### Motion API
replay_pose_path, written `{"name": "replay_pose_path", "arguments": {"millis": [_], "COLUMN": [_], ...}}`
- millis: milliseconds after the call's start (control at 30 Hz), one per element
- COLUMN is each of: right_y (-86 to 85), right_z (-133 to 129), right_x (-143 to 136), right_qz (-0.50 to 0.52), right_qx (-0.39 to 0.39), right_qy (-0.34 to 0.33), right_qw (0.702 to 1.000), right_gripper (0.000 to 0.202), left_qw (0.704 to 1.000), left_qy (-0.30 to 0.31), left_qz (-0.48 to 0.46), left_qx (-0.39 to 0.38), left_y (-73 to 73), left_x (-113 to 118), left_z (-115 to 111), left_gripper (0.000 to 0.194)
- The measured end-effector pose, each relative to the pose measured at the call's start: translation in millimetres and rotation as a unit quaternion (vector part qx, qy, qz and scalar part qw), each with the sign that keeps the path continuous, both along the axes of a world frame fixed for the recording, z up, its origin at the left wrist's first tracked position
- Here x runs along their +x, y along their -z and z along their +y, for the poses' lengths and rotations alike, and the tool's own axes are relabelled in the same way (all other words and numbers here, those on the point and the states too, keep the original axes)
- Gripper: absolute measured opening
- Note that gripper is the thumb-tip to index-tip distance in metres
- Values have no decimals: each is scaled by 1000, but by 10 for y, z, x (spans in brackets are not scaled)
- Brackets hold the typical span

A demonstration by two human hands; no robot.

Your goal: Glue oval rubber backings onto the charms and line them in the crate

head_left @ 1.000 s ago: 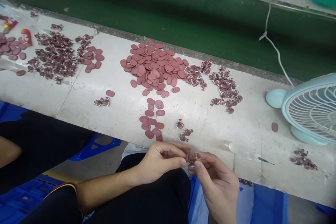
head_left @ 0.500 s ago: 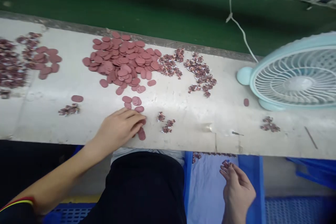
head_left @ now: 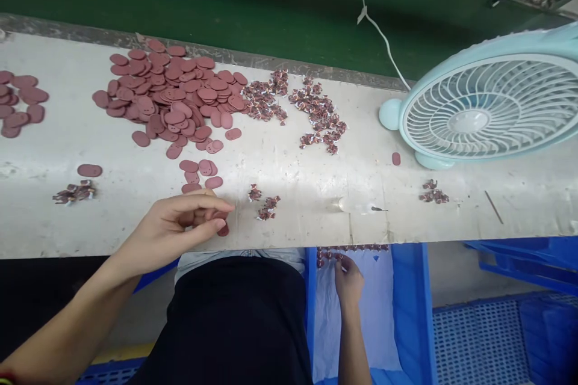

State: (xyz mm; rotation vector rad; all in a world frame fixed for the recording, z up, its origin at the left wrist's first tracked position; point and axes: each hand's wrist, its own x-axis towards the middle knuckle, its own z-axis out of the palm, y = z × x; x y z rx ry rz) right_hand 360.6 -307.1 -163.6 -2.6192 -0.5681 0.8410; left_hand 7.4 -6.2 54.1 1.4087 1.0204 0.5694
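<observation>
My left hand (head_left: 174, 225) is over the table's front edge, a reddish oval piece (head_left: 219, 215) between its thumb and fingers. Another oval (head_left: 223, 230) lies under the fingertips. Just beyond the hand are several loose ovals (head_left: 213, 182), and behind them a large heap of ovals (head_left: 171, 93). My right hand (head_left: 350, 281) reaches into a blue tray (head_left: 413, 313) below the table, its fingers pinched on a small brown figure (head_left: 338, 257). That figure is beside rows of similar figures (head_left: 356, 247) at the far end of the tray's white lining (head_left: 379, 307).
Small brown figures lie in piles (head_left: 318, 111) behind and in a little cluster (head_left: 268, 207) right of my left hand. A light blue fan (head_left: 469, 120) stands at the right with a white cord (head_left: 383, 39). A clear object with a dark tip (head_left: 361, 206) lies near the front edge.
My right hand has moved left and farther in, to the figures at the tray's far end. My left hand has turned, its thumb and fingers now showing around an oval. The view has shifted right.
</observation>
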Motion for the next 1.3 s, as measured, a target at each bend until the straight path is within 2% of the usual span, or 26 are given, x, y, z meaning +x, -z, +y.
{"name": "replay_pose_path", "arguments": {"millis": [167, 300, 433, 567, 633, 700, 767, 833, 933, 1000, 1033, 1067, 1133, 1167, 1200, 1233, 1300], "right_y": [63, 97, 100, 52, -33, -199, -458, -789, -1284, -1502, -1560, -1587, -1577, -1563, -1557, -1567, -1657], "right_z": [9, 26, 63, 121, 154, 201, 283, 427, 784, 1088, 1247, 1402, 1679, 1792, 1882, 1948, 2008], "right_x": [24, 8, -13, -19, -10, -3, -18, -76, -240, -356, -398, -421, -409, -383, -354, -333, -344], "right_qz": [-21, -32, -24, 0, 10, 13, 16, 38, 168, 289, 373, 476, 659, 718, 751, 760, 762], "right_qx": [-23, -44, -48, -32, -11, 25, 89, 180, 311, 345, 366, 390, 419, 421, 417, 413, 407], "right_qy": [-27, -42, -37, -1, 39, 96, 161, 217, 250, 243, 251, 264, 285, 288, 285, 278, 266], "right_qw": [999, 998, 998, 1000, 999, 995, 983, 959, 901, 859, 815, 743, 555, 473, 425, 418, 428], "right_gripper": [28, 30, 31, 30, 28, 26, 24, 27, 40, 58, 63, 66, 60, 54, 46, 38, 33], "left_qw": [986, 969, 963, 961, 960, 955, 946, 932, 905, 884, 875, 866, 852, 845, 837, 829, 814], "left_qy": [-23, -24, -31, -39, -54, -73, -88, -98, -91, -73, -65, -58, -53, -51, -51, -50, -52], "left_qz": [-101, -189, -190, -172, -166, -175, -195, -216, -255, -283, -292, -298, -300, -301, -304, -309, -322], "left_qx": [-134, -159, -189, -212, -219, -227, -244, -273, -328, -364, -382, -398, -426, -440, -452, -463, -480], "left_y": [43, 32, 18, 42, 49, 54, 66, 91, 151, 195, 216, 235, 271, 288, 303, 316, 332], "left_x": [-37, -29, -48, -105, -132, -156, -172, -160, -47, 90, 168, 245, 378, 428, 464, 487, 505], "left_z": [-41, -4, 24, 29, 23, 10, -14, -52, -147, -244, -302, -365, -493, -551, -602, -644, -700], "left_gripper": [18, 14, 14, 18, 23, 25, 20, 15, 16, 24, 28, 30, 29, 26, 25, 23, 22]}}
